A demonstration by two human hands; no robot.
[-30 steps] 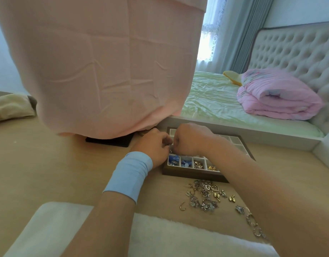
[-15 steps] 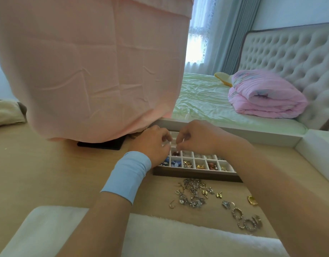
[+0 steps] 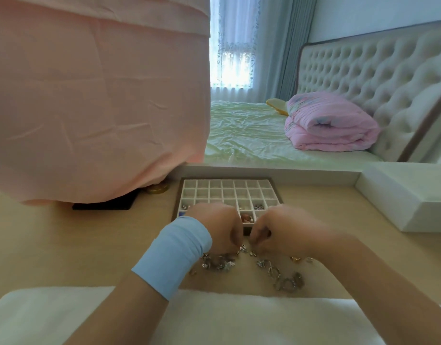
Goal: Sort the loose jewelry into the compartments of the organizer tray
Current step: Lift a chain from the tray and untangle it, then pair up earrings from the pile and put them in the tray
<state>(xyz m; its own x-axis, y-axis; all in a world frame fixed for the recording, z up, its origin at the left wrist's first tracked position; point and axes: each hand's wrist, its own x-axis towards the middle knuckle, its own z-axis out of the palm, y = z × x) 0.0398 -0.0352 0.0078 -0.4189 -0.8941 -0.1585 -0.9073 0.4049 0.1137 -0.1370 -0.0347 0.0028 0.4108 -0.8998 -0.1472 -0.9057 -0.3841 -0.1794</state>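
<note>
Curling over jewelry [image 3: 218,263] — left hand [image 3: 214,227], right hand [image 3: 286,230], fingertips close

Loose silver and gold jewelry [image 3: 286,283] lies scattered just before the white-gridded organizer tray [image 3: 228,192].

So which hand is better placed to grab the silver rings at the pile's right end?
Right: the right hand is on that side, just beyond the rings; the left hand is over the other cluster.

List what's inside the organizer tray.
In the organizer tray, the back rows look bare. Nearer, a silver piece sits in one compartment, a reddish piece in another, small bits at the left edge. The left hand and right hand cover the front rows, hiding their contents.
</note>
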